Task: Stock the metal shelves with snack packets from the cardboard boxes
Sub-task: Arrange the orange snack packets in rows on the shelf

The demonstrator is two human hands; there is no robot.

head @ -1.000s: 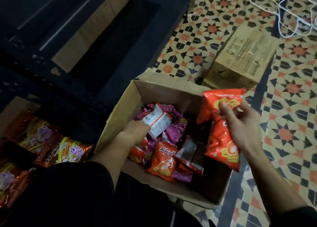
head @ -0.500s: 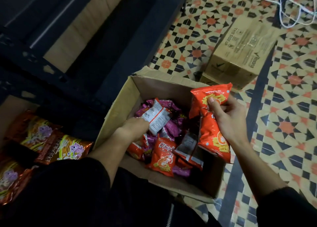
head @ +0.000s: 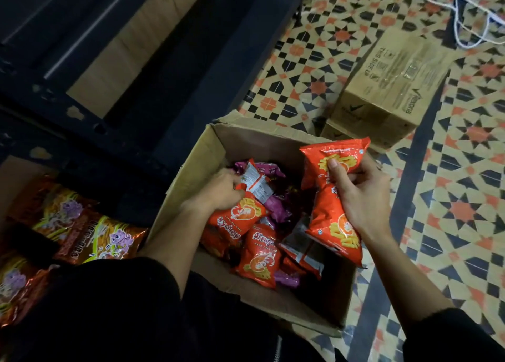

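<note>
An open cardboard box [head: 191, 175] on the floor holds several orange and purple snack packets [head: 259, 255]. My right hand [head: 360, 197] grips a stack of orange packets [head: 330, 211] above the box's right side, thumb across the front. Inside the box, my left hand [head: 218, 190] holds an orange packet [head: 240, 219] with a white-backed packet [head: 255, 182] at its fingertips. The dark metal shelves [head: 90, 93] stand at the left, and their lower level carries several shiny packets with purple cartoon figures [head: 93, 233].
A closed cardboard box [head: 388, 88] lies on the patterned tile floor behind the open one, stacked on another. White cables [head: 470, 11] trail across the floor at the top right. A black sleeve and my dark clothing fill the bottom of the view.
My left hand has drawn an orange packet up out of the pile. My right hand has kept its orange packets, shifting slightly with the view.
</note>
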